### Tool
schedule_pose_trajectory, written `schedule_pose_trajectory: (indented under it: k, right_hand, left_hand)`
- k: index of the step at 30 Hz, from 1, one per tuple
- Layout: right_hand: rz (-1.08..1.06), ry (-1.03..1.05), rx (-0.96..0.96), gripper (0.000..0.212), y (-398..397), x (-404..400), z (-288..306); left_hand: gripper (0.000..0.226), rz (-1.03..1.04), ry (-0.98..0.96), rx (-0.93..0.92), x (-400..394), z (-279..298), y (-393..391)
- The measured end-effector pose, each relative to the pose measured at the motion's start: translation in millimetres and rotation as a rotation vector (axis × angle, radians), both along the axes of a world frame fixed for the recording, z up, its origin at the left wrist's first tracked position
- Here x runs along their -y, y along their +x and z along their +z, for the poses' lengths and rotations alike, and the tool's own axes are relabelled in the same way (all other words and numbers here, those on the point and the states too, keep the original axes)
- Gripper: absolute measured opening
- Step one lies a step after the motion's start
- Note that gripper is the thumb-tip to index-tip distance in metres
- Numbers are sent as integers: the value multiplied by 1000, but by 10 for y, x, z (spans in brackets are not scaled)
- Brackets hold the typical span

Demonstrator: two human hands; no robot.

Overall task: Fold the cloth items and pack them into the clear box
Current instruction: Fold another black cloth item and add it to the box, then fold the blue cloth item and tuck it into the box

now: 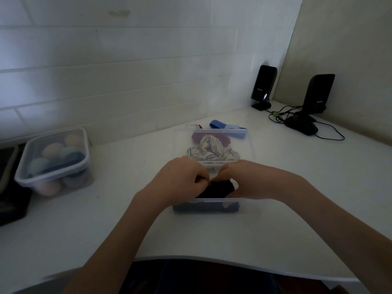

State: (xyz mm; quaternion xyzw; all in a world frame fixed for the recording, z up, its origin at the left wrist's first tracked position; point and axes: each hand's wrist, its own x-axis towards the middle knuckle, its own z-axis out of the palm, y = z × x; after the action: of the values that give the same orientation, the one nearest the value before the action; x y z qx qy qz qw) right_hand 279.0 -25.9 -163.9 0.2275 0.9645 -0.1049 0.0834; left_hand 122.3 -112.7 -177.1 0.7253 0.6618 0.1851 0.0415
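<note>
A clear plastic box (246, 205) sits on the white table in front of me, its clear lid (251, 145) lying open behind it. A dark folded cloth (218, 188) lies inside the box. My left hand (180, 179) pinches the cloth's left end with curled fingers. My right hand (239, 179) curls around its right end. A grey-and-white striped cloth (212, 149) and a maroon cloth (196, 136) lie crumpled behind the lid. Beyond them rests a blue cloth (220, 125).
At the left a lidded plastic container (53, 158) holds several pastel balls, with a dark object (12, 200) beside it. Two black speakers (263, 85) (314, 98) with cables stand at the back right near the wall corner. The table's front edge curves below my arms.
</note>
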Motion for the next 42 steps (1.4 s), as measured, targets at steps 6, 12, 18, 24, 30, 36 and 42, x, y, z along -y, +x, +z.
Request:
schedule_pose_trajectory:
  k: [6, 12, 18, 24, 30, 36, 42]
  right_hand:
    - [-142, -96, -193, 43, 225, -11, 214]
    - [-375, -179, -815, 18, 446, -408, 443]
    - [-648, -18, -880, 30, 355, -1262, -70]
    - [-619, -72, -592, 51, 81, -1520, -573]
    - [-672, 160, -440, 18, -84, -1513, -628]
    - [-628, 335, -443, 27, -47, -1580, -698]
    - [-709, 91, -952, 22, -35, -1606, -596]
  left_hand:
    - [31, 72, 379, 355, 90, -39, -141]
    - [28, 329, 589, 734, -81, 2, -334]
    - [28, 517, 693, 887, -300, -69, -521]
    - [27, 593, 696, 870, -333, -159, -589]
    - [29, 498, 654, 772, -364, -195, -476]
    - [30, 473, 661, 705, -363, -202, -462]
    - [30, 474, 651, 692, -358, -214, -464]
